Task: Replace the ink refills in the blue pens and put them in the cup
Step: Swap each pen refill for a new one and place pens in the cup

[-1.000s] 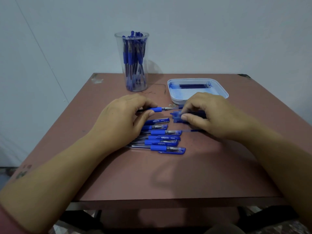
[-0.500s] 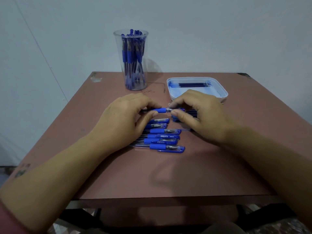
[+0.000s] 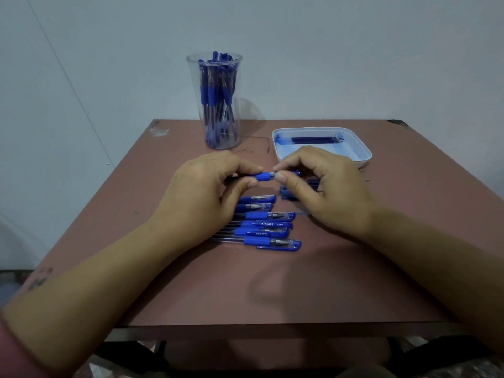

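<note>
A blue pen [image 3: 263, 176] is held level just above the middle of the desk [image 3: 272, 290]. Its barrel is pinched by the left grip [image 3: 201, 195], thumb and forefinger closed at the blue rubber sleeve. The metal tip is pinched by the right grip [image 3: 324, 186] between thumb and forefinger, with the other fingers curled.

The step in hand is judged to be the twisting of the tip on its thread; whether it is being loosened or tightened cannot be told. The next move calls for a small turn of the tip against a steadily held barrel, and care that the little piece is not dropped.

A row of capped pens [image 3: 266, 225] lies under the hands, toward the near edge, so several pens are judged to be waiting. Dark refills [image 3: 316, 139] lie in a white tray [image 3: 362, 154] toward the far right corner. The clear cup [image 3: 197, 83] stands by the far edge, left of centre, and is already crowded with pens.
</note>
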